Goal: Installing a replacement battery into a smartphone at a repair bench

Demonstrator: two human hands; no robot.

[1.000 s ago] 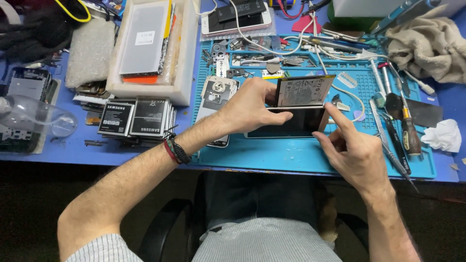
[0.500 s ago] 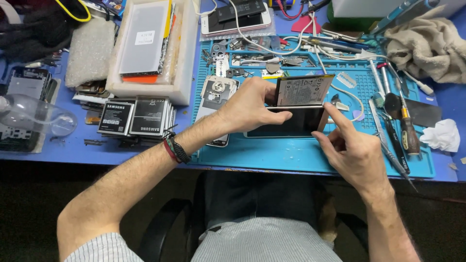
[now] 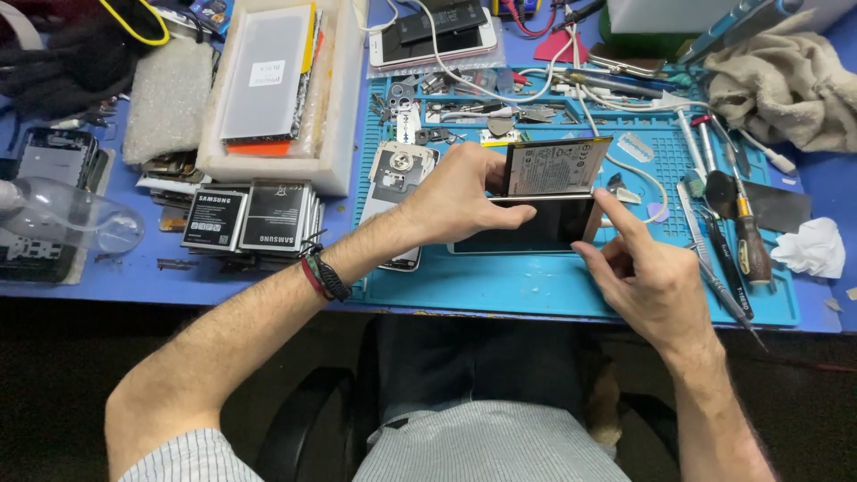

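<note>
Phone (image 3: 527, 228) lies face down on the teal work mat (image 3: 536, 286), dark slab w/ glossy black body, between the 2 hands. A flat battery (image 3: 555, 167) stands tilted up off its top edge: grey-bronze face, small print, thin dark rim, lower edge touching the phone.

Containers: white foam tray (image 3: 335, 134) sits beyond the left hand, holding a stack of flat grey panels w/ an orange strip at the near end. Just beside the left forearm, 2 piles of black-labelled batteries (image 3: 254, 219) rest on the blue tabletop (image 3: 178, 286). Clear plastic bottle (image 3: 62, 219) lies further out on the left. The mat's upper compartments, beyond both hands, hold small screws, brackets and metal bits, too small to tell apart. Another phone back w/ round camera hole (image 3: 397, 174) lies under the left wrist area.

Right of the right hand: tweezers and screwdrivers (image 3: 745, 241) lie side by side on the mat, a crumpled white tissue (image 3: 812, 248) and a beige rag (image 3: 786, 85) beyond.

Left hand (image 3: 455, 196) reaches across from the left, fingers curled, thumb and fingers pinching the battery's left edge. Right hand (image 3: 647, 277) sits at the phone's right end, index finger stretched out and pressed to the corner where battery meets phone, other fingers loosely folded. Cord bracelets on left wrist.
</note>
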